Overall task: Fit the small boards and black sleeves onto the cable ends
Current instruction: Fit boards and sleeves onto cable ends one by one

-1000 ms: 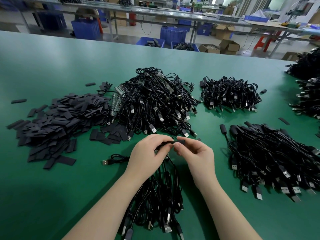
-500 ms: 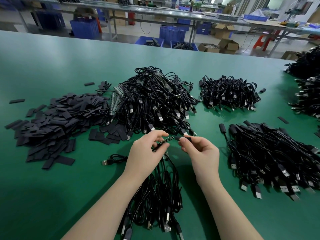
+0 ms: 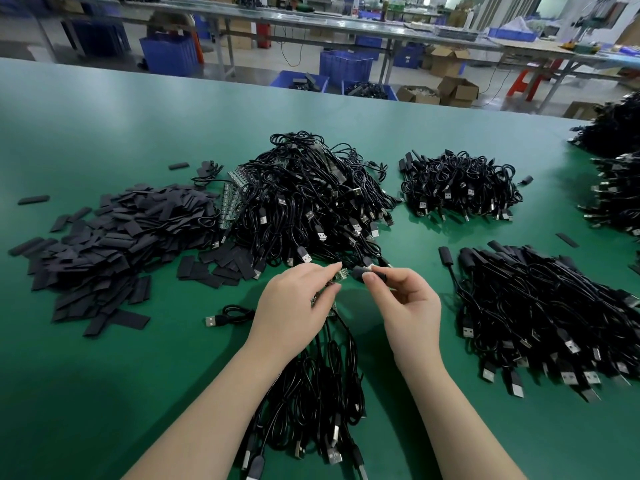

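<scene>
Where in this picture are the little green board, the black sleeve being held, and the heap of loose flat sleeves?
small green board (image 3: pixel 342 274), head view, its exposed end past the left fingertips
black sleeve (image 3: pixel 360 271), head view, its open end
pile of flat black sleeves (image 3: pixel 114 244), head view, middle of the heap

Most of the small green circuit board (image 3: pixel 341 274) is hidden behind the left hand (image 3: pixel 294 306) — the black cable heaps (image 3: pixel 613 188) are cut off at the right edge.
</scene>
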`<state>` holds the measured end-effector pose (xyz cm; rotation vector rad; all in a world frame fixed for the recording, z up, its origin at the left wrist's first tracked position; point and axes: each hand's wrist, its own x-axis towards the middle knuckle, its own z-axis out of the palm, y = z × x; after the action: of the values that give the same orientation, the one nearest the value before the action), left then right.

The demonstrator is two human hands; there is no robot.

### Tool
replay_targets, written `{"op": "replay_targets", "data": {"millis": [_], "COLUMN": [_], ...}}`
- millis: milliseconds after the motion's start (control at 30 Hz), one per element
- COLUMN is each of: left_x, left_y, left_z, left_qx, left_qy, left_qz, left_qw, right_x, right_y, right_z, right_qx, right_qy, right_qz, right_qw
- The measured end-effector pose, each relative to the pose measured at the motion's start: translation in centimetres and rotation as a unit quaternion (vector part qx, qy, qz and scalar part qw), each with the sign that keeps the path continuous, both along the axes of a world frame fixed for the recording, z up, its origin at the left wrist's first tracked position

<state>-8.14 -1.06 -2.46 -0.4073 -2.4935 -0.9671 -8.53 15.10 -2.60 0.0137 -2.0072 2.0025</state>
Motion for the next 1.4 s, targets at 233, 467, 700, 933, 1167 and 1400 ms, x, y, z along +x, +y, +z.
{"op": "replay_targets", "data": {"millis": [233,467,700,933,1167,1400], "left_x": [-0.14,-0.15,-0.09,-0.03,0.1,0.02], "left_y": [0.02,0.0,-0.02,0.0,0.04,-0.16], "left_z": [0.06,0.04,0.11,0.3,0.35,0.08], "left_qx": [-0.017,-0.009,-0.006,-0.014,-0.003,0.0], "left_qy": [-0.02,-0.027,-0.038,-0.047,-0.052,-0.043], "left_qz": [-0.017,-0.012,-0.016,-0.016,-0.011,-0.032], "left_qw": [1.0,1.0,0.999,0.999,0.999,0.999], "right_x": [0.02,0.08,0.06,0.24,0.42,0.18], "right_y": [-0.01,0.21,0.07,0.13,-0.08,0.19], "right_z": [0.06,0.18,0.09,0.21,0.21,0.27], "right_qx": [0.038,0.036,0.053,0.085,0.129,0.114], "right_qy": [0.006,0.017,0.016,0.036,0.053,0.032], "right_qz": [0.003,0.002,0.0,-0.002,-0.006,0.01], "right_qw": [0.999,0.999,0.998,0.996,0.99,0.993]}}
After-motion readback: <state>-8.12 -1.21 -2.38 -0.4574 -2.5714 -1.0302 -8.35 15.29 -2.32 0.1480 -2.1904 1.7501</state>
